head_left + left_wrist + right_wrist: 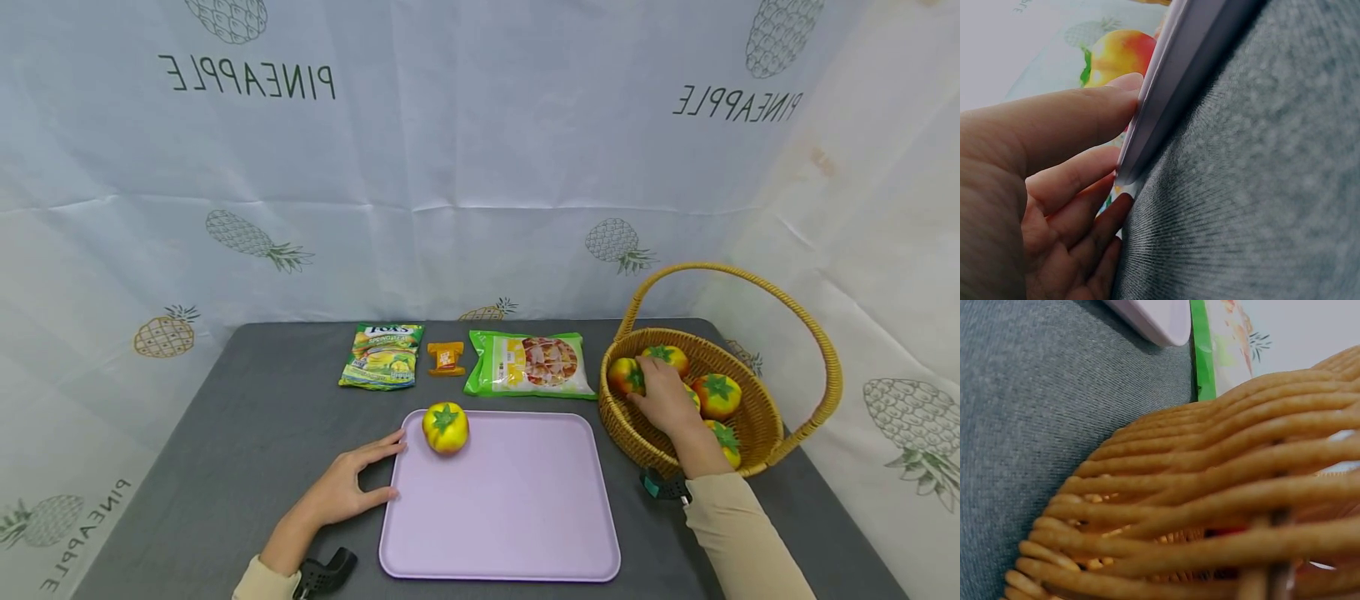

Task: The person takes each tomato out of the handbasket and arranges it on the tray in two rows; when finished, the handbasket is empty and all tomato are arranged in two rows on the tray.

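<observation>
My left hand (341,487) touches the left rim of a lilac tray (502,500) with its fingertips and thumb, the fingers fairly straight. One yellow-red persimmon (446,428) with a green calyx sits in the tray's upper left corner. Reaching into a wicker basket (768,421) on the right, my right hand (666,400) holds a persimmon (626,377) at the basket's left side between fingers and thumb. Several more persimmons (717,396) lie around that hand, partly covered by it. In the right wrist view the basket's woven wall (1166,494) hides the hand.
Behind the tray lie a green and yellow snack bag (382,357), a small orange packet (447,358) and a larger green and white bag (531,365). The basket's tall handle (828,367) arches over its right side. A pineapple-print cloth hangs behind the grey table (247,417).
</observation>
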A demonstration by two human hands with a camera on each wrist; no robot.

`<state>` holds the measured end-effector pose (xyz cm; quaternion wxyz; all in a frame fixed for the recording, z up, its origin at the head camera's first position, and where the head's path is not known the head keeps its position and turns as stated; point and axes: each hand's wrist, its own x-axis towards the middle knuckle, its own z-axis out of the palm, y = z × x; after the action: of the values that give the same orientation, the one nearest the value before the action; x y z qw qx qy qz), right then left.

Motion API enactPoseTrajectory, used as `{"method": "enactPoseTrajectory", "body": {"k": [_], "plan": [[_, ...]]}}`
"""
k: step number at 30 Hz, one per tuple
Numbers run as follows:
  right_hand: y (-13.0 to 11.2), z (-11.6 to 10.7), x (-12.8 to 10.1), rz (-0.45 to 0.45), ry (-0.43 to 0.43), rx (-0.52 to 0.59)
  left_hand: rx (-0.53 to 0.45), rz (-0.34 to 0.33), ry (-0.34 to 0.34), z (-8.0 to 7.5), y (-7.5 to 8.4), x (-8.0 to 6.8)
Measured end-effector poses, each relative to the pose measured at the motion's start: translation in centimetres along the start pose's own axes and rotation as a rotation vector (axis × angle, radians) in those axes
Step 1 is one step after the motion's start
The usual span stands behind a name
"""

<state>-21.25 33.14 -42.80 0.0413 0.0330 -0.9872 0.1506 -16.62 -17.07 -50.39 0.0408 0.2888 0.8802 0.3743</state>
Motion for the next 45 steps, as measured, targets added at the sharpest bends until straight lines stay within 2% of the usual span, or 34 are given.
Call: {"method": "enactPoseTrajectory", "body": {"k": [5, 14, 20, 34, 45], "plan": [[0.0, 0.0, 0.1, -0.005, 0.024, -0.009, 0.006, 0.0, 0.001, 0.0, 0.0, 0.0], [-0.1, 0.2, 0.4, 0.0, 0.011, -0.016, 0.002, -0.008, -0.002, -0.2, 0.1, 0.0], [-0.1, 0.2, 0.5, -0.023, 0.051, -0.035, 0.005, -0.017, 0.0, -0.2, 0.1, 0.0], [0.0, -0.8, -0.4, 0.035, 0.136, 0.159, 0.018, 0.017, 0.014, -0.1, 0.0, 0.0], [-0.8, -1.0, -1.3, -0.033, 0.284, 0.248, 0.017, 0.026, 0.011, 0.0, -0.1, -0.1]]}}
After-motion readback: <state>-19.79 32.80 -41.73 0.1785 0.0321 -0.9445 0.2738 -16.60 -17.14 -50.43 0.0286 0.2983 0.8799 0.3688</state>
